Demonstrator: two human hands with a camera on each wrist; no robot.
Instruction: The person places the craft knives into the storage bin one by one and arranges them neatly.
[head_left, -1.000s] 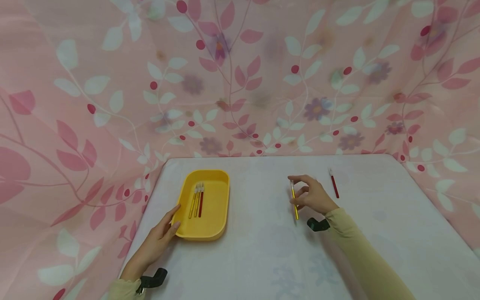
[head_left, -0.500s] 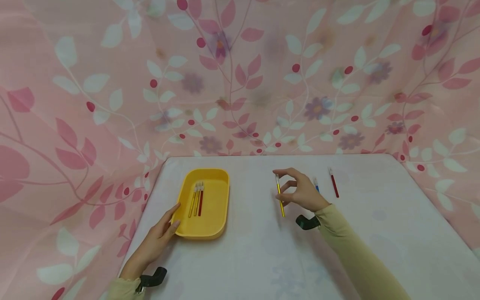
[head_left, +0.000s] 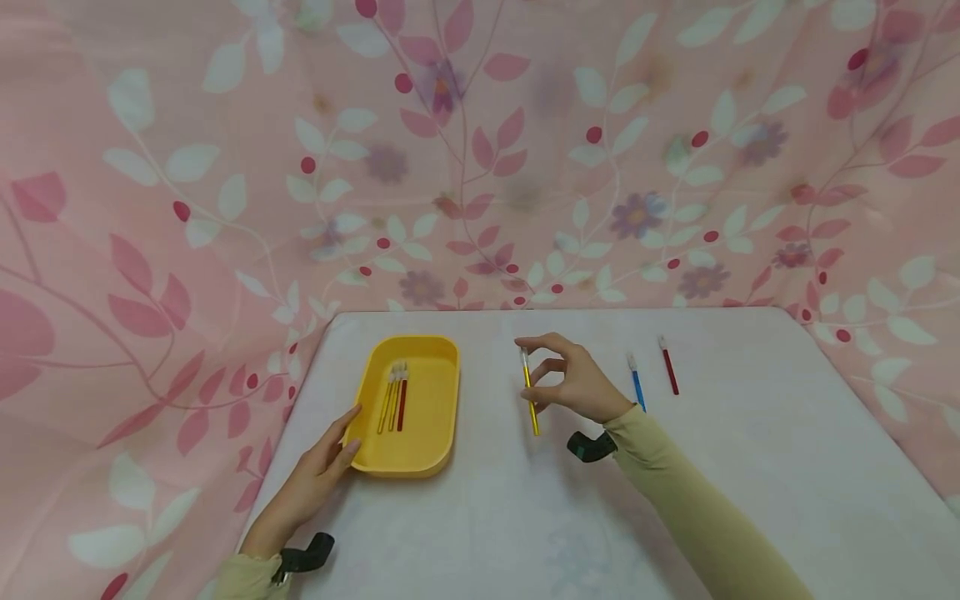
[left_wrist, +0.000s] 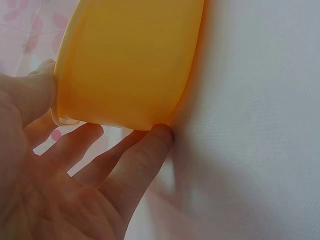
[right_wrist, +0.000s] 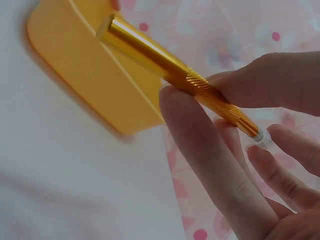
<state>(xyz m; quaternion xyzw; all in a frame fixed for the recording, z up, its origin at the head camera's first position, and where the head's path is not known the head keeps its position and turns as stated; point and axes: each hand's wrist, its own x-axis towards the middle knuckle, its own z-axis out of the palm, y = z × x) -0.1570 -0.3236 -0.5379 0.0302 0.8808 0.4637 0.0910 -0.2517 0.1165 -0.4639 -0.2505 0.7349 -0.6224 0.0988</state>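
Note:
My left hand grips the near left corner of a yellow tray, thumb at the rim. In the left wrist view, other fingers touch the tray's outer wall. Inside it, gold craft knives and a red one lie side by side, capped ends away from me. My right hand pinches a gold craft knife above the table, right of the tray. The right wrist view shows its knurled grip and clear cap, with fingertips around them.
A blue craft knife, partly behind the right sleeve, and a red craft knife lie on the white-covered table at right. A pink floral curtain hangs behind and beside the table.
My right hand has moved left toward the tray, carrying the gold craft knife. The blue craft knife has come into view behind it. My left hand stays at the tray.

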